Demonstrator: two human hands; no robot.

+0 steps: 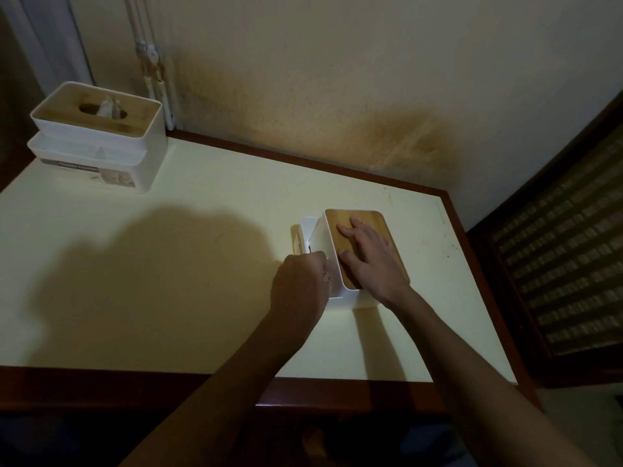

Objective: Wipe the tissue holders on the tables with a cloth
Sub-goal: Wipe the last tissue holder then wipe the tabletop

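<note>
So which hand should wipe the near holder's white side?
Left, probably. The left hand is curled against the white side of the near holder; whether it grips a cloth is unclear. The right hand lies flat on the wooden panel.

Pretty dim shot. The right hand (369, 256) lies flat, fingers spread, on the wooden lid of a white tissue holder (340, 264) sitting near the right side of the pale worktop (202, 298). The left hand (300, 284) is curled up against the holder's left wall; can't tell what it's gripping. A second tissue holder (101, 136) sits at the far left corner by the wall, tissue poking out the top.
</note>
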